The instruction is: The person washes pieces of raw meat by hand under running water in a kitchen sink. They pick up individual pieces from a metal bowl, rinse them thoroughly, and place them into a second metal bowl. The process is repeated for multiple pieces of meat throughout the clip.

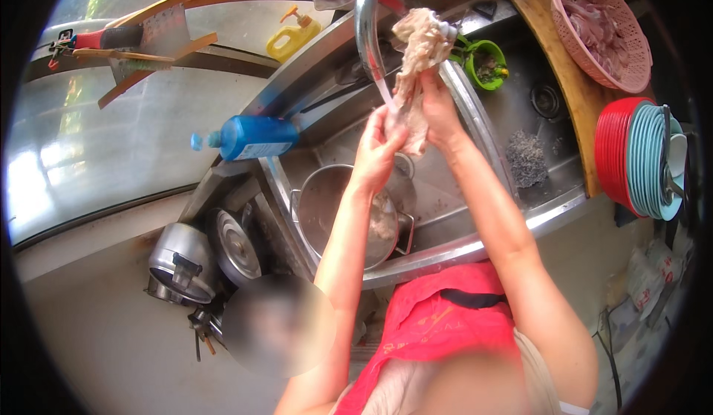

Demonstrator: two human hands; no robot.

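A long, pale, ragged piece of raw meat [419, 44] hangs between my two hands over the steel sink [451, 189]. Its lower end is pinched by my left hand [379, 148], while my right hand [439, 107] grips it along its side. Water runs from the curved chrome faucet [367, 22] onto the meat beside my left fingers. Below my left forearm stands a two-handled metal pot [326, 214] in the basin. More pale meat [383, 217] lies inside the pot, partly hidden by the forearm.
Right of the divider are a green strainer basket [487, 66] and grey scouring mesh [526, 158]. A wooden board [548, 41] spans that basin, near a pink colander [640, 53] of meat and stacked red plates [613, 158]. A blue bottle [259, 137] lies at the left rim.
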